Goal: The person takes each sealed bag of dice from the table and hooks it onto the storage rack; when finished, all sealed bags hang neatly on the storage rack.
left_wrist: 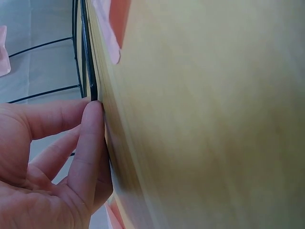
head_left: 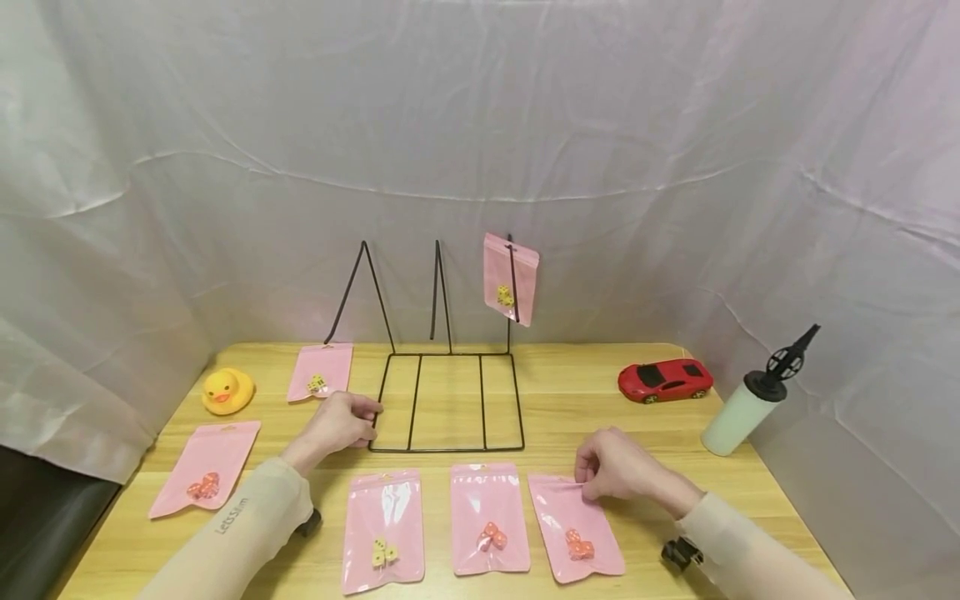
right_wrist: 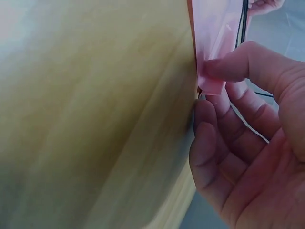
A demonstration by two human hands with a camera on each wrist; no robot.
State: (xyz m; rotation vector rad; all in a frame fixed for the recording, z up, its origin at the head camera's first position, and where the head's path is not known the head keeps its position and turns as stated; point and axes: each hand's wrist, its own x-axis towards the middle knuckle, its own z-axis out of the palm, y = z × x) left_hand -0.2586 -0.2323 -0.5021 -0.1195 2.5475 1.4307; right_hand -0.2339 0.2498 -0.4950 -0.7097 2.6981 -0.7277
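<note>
My left hand (head_left: 339, 427) pinches the front left part of the base of a black wire display rack (head_left: 447, 451) between thumb and fingers. In the left wrist view, the fingertips are at the end of the black wire (left_wrist: 90, 71). At the right, my right hand (head_left: 621, 467) pinches the top edge of a pink zip bag (head_left: 558, 508) with orange dice (head_left: 579, 547) showing through it. The thumb lies over the pink film (right_wrist: 214, 40) in the right wrist view. Another pink bag (head_left: 527, 287), with yellow dice, hangs on the rack's right hook.
Nearby lie a pink bag with orange dice (head_left: 490, 483), one with yellow dice (head_left: 384, 500) and two at left (head_left: 225, 450) (head_left: 330, 362). A yellow rubber duck (head_left: 227, 392) sits far left. At right are a red toy car (head_left: 665, 381) and a pale green pump (head_left: 742, 417).
</note>
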